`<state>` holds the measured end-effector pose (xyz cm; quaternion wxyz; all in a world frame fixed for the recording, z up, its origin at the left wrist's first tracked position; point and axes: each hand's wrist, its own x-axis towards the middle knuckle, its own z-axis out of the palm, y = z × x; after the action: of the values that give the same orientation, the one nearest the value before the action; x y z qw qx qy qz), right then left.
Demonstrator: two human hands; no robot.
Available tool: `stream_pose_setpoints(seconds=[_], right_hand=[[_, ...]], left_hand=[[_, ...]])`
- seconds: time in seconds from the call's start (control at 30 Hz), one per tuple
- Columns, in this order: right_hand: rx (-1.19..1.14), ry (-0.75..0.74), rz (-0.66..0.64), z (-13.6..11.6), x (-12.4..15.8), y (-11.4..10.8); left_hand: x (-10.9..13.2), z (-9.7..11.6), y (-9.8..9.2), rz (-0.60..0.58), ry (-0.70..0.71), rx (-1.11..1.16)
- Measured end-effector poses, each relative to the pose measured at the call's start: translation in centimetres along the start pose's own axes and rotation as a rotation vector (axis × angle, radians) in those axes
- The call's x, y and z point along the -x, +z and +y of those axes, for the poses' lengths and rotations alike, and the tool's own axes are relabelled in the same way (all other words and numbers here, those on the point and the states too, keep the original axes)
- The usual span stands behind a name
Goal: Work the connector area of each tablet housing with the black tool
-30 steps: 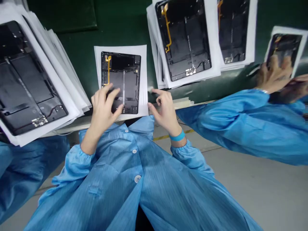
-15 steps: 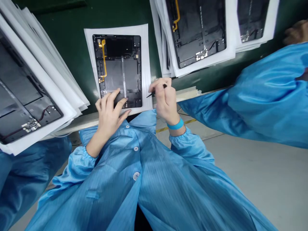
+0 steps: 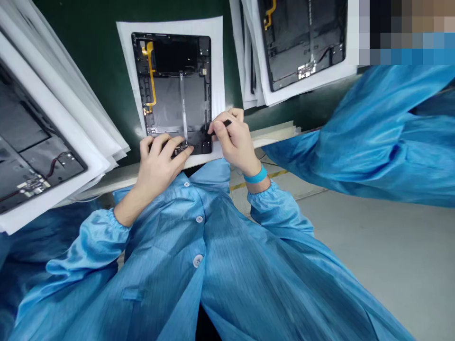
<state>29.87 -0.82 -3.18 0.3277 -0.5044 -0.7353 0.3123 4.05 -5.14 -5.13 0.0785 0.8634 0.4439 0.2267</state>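
An opened tablet housing (image 3: 167,102) lies on a white sheet (image 3: 217,61) in front of me, its black inside facing up. A yellow flex cable (image 3: 152,85) runs down its left side, and a pale ribbon cable (image 3: 183,104) runs down the middle. My left hand (image 3: 158,158) rests over the lower edge with fingers apart, fingertips by a small circuit board (image 3: 179,150) that they partly cover. In my right hand (image 3: 236,139) a thin black pointed tool (image 3: 227,122) is pinched; its tip reaches the housing's lower right side.
Stacked white sheets with another tablet housing (image 3: 39,137) stand at the left. A similar stack with a housing (image 3: 305,47) lies at the upper right on the green table (image 3: 88,42). A co-worker's blue sleeve (image 3: 355,147) extends in from the right.
My right hand has moved left, bringing the tool from beside the housing to its lower right edge. My left fingers have shifted slightly along the lower edge. The view has tilted a little.
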Motion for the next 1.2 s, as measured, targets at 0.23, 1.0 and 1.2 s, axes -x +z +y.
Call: stream_pose_setpoints(seconds=[0.23,1.0,1.2], right_hand=[[0.036,-0.117,0.070,1.5,1.2,1.0],[0.011,-0.086,0.121,0.4,2.5,3.9],[0.000,-0.095,0.055,0.9,2.4,3.7]], left_hand=[[-0.6,-0.8,-0.4,0.030,0.152,-0.041],[-1.6,-3.9,-2.3,-0.362,0.148,0.151],[-3.1,-3.3,-3.3,-0.454,0.067,0.223]])
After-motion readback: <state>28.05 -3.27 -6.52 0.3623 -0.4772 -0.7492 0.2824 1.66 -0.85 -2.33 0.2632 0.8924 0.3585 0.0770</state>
